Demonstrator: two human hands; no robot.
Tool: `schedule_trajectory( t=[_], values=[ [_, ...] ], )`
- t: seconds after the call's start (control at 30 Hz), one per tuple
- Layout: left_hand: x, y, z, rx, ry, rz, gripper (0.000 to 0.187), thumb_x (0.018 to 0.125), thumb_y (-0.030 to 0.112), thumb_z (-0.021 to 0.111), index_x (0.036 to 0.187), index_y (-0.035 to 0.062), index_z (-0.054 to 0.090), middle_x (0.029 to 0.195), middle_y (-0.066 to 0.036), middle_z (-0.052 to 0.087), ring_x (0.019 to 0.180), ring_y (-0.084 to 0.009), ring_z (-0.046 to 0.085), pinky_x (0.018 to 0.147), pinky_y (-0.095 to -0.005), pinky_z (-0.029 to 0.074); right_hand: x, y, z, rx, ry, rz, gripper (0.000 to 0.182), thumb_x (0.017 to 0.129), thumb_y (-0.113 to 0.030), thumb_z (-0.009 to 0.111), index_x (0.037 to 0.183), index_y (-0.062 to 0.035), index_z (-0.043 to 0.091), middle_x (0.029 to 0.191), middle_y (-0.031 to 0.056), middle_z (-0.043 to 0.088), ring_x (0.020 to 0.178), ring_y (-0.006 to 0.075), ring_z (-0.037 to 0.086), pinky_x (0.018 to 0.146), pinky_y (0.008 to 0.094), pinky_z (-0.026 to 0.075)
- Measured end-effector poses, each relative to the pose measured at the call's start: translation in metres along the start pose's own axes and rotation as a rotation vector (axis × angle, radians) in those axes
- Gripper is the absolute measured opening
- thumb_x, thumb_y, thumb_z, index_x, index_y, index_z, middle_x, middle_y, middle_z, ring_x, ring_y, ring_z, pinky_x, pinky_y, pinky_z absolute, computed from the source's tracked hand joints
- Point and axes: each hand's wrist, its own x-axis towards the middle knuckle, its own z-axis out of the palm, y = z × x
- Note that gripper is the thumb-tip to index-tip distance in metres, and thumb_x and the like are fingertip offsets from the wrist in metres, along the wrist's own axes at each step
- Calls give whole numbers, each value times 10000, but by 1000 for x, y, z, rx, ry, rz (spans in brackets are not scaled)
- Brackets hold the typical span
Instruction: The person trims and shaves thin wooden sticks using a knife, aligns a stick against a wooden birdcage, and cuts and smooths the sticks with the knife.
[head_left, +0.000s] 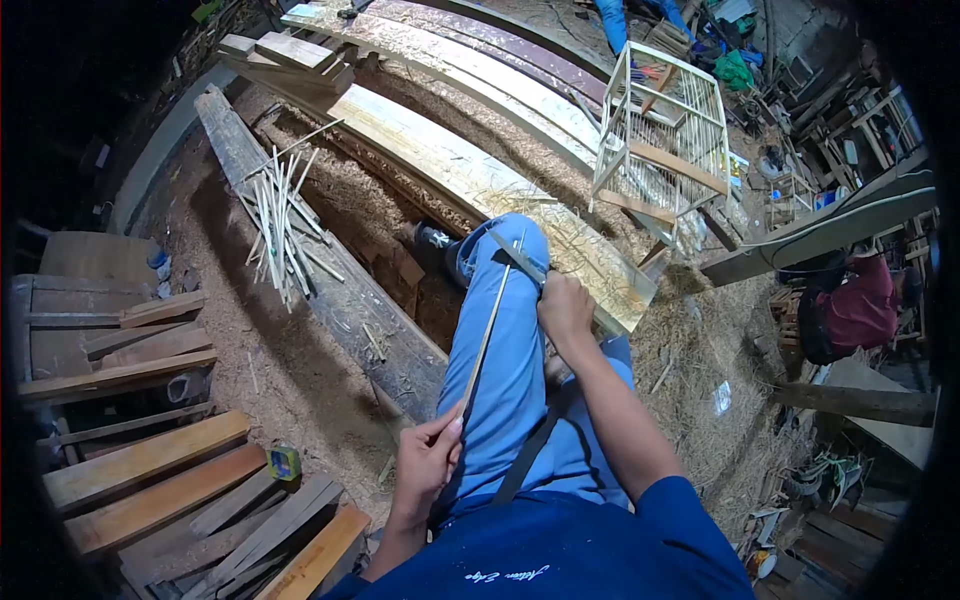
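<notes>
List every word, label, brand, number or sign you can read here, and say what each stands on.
"Edge": on the blue shirt, in white script; the word before it may be "Action", but is too blurred to be sure.
Yellow-edged gadget: any markings are too small to read.
Knife: no writing can be made out.

Brightly lit on the long pale wooden planks (almost to glare); shadowed left of the weathered grey wooden beam; bowed toward the edges, fading to black corners.
</notes>
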Motion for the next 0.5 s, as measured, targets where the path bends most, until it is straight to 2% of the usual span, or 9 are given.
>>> schedule_trajectory(
  t=[0.2, 0.3, 0.4, 0.5],
  values=[
    [30, 12, 16, 43, -35, 63, 308, 1009, 142, 563, 1295, 52, 638, 573, 39, 495, 398, -30, 381, 358, -199, 295, -20, -9, -6, -24, 2, -81, 99, 804, -51, 576, 850, -16, 656, 797, 245, 686, 784, 430, 687, 701, 540, 536],
    [55, 29, 30, 144, -48, 98, 313, 1007, 154, 566, 1296, 59, 639, 576, 36, 498, 401, -32, 388, 363, -208, 309, -30, -8, -13, -73, -70, -212, 90, 783, -53, 608, 862, -24, 639, 789, 229, 689, 751, 421, 692, 676, 533, 551],
    [65, 21, 31, 186, -68, 139, 315, 1005, 153, 570, 1296, 52, 638, 587, 44, 493, 423, -26, 381, 383, -207, 305, -31, -2, -20, -59, -96, -242, 104, 766, -51, 629, 866, -21, 638, 795, 233, 690, 750, 423, 693, 678, 534, 550],
    [56, 12, 20, 93, -91, 97, 308, 1001, 126, 570, 1282, 22, 641, 606, 51, 489, 460, -20, 375, 407, -200, 290, -22, 3, -13, -15, -95, -135, 81, 765, -53, 636, 836, -14, 648, 805, 245, 689, 769, 429, 690, 698, 536, 546]
  ],
)
